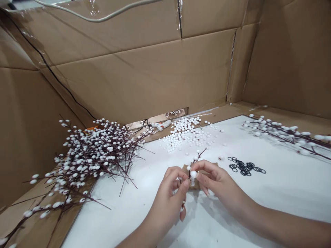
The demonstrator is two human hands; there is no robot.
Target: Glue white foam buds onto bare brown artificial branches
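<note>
Between the fingers of my left hand (169, 193) is a thin dark-brown artificial berry twig (200, 154) with small white berries along it. My left thumb and forefinger pinch it near the middle, and its tip slants up and to the right. The thumb and forefinger of my right hand (217, 179) close on a white foam berry (193, 174) right against the twig. Whether that berry is fixed to the twig I cannot tell. Under both hands lies a brown cardboard piece (212, 167), partly covered by them, on the white table (124, 213).
A large heap of white-berried stems (100, 148) lies at left. Loose white berries (184, 129) are scattered at the back beside a glue gun (161, 125). Black rubber rings (244, 167) lie right of my hands; more berry branches (287, 135) are far right. Cardboard walls (144, 75) enclose the table.
</note>
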